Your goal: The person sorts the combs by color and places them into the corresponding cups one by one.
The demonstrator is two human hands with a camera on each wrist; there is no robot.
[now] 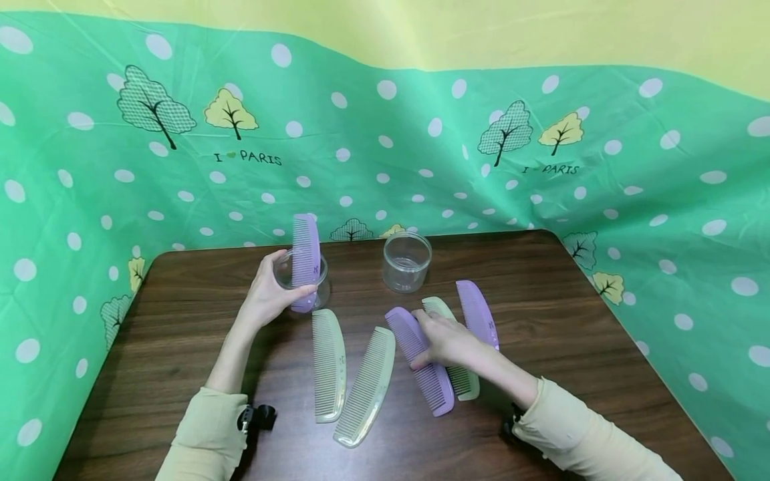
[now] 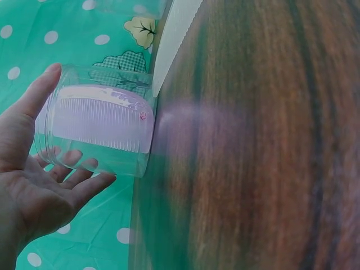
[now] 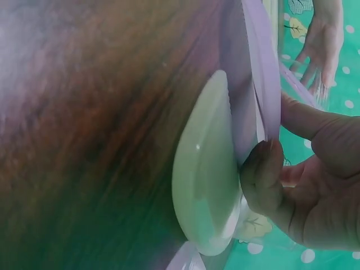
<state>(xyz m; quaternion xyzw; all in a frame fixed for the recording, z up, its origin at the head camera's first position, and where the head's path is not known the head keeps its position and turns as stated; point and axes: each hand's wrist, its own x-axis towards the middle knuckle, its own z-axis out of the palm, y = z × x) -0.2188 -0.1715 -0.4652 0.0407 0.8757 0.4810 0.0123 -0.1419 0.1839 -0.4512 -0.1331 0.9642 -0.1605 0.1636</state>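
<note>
My left hand (image 1: 267, 294) grips a clear jar (image 2: 135, 163) at the left back of the table, thumb on one side and fingers on the other. Inside the jar a purple comb (image 1: 305, 264) stands upright, its top above the rim. At the right, my right hand (image 1: 448, 342) pinches another purple comb (image 1: 438, 387) between thumb and fingers, and in the right wrist view this comb (image 3: 270, 84) stands on its edge. A pale green comb (image 1: 464, 384) lies close beside it, partly hidden under the right hand. Further right lies a third purple comb (image 1: 478, 314).
Two pale green combs, one on the left (image 1: 329, 367) and one slanted (image 1: 368, 387), lie mid-table between my arms. A second clear jar (image 1: 407, 267) stands at the back edge. Green dotted cloth (image 1: 361, 153) hangs behind and around the brown wooden table (image 1: 541, 300).
</note>
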